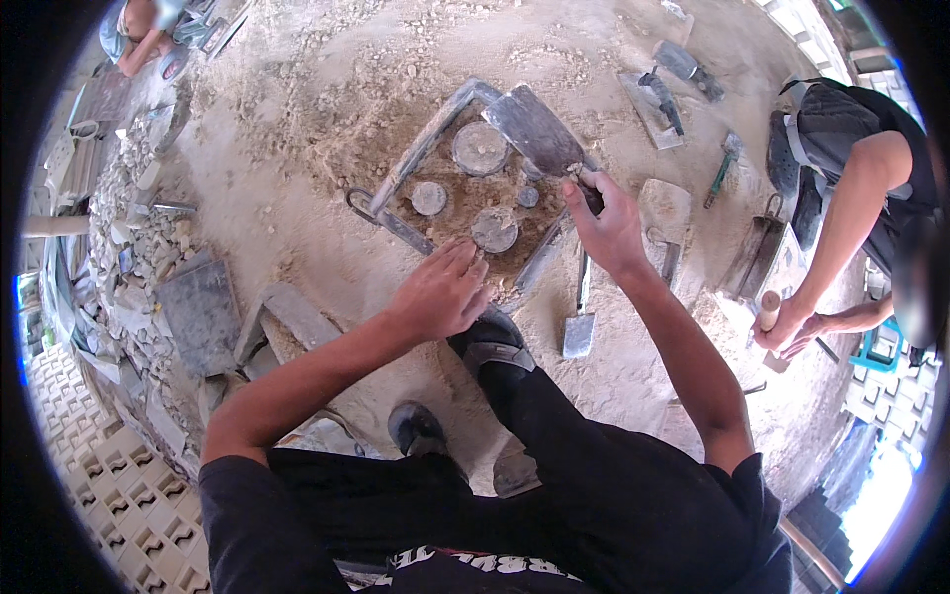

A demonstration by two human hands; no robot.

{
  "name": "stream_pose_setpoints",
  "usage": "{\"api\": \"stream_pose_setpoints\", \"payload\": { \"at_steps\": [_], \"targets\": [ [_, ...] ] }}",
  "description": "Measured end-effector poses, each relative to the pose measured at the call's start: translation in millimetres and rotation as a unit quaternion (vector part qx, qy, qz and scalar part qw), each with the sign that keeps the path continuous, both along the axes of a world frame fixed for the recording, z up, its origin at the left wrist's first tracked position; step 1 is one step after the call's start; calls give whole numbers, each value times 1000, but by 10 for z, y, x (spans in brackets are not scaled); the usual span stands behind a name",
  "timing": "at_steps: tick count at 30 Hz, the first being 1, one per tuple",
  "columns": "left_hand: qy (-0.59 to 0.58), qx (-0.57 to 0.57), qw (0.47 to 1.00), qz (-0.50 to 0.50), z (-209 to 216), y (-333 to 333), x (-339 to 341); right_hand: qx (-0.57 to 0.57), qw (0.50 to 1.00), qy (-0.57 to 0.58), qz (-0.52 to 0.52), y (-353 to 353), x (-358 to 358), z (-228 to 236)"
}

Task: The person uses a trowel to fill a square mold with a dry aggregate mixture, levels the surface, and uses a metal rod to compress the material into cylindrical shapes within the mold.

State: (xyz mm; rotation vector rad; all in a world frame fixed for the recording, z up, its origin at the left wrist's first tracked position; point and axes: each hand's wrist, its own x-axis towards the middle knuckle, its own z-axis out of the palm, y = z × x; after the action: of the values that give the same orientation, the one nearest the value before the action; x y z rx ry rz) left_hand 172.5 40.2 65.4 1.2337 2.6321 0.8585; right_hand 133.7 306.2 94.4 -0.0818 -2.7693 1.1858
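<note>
My right hand [612, 226] is wrapped round the handle of a flat, grey trowel [537, 131], whose broad blade hangs over the far right corner of a square metal frame [424, 139]. Packed brown sand [460, 203] fills the frame. Set in it are several round grey discs: a large disc [481, 148] at the far side, a small disc [428, 198] at left, and a mid-sized disc [495, 229] at the near side. Over the frame's near edge, beside that disc, is my left hand [447, 289], its fingers bent together; what they hold, if anything, is hidden.
A small spade-like tool [580, 332] lies right of the frame. At right a co-worker's hands [787, 332] hold a wooden-handled tool [769, 309]. Stone rubble [129, 267] and a dark slab [198, 315] lie left. Another person [134, 40] sits at the far left.
</note>
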Motion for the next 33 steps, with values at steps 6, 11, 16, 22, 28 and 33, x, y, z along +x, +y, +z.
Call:
{"api": "stream_pose_setpoints", "payload": {
  "at_steps": [6, 11, 16, 22, 28, 33],
  "targets": [
    [39, 13, 993, -113, -101, -11, 89, 12, 1000, -12, -2, 51, 8, -45],
    [42, -53, 994, -84, -7, 279, 97, 20, 1000, -1, -3, 53, -2, -53],
    [175, -96, 979, -40, -48, 566, -348, 16, 999, -14, -23, 11, -75, 91],
    [138, -121, 952, 247, -291, 503, -1381, 15, 997, -45, -66, 47, -136, 195],
    [135, -122, 946, 270, -287, 564, -1456, 45, 996, -54, -58, 94, -127, 159],
    [174, -68, 959, 212, -281, 799, -1271, 47, 997, -22, -59, 152, -114, 69]
  ]
}}
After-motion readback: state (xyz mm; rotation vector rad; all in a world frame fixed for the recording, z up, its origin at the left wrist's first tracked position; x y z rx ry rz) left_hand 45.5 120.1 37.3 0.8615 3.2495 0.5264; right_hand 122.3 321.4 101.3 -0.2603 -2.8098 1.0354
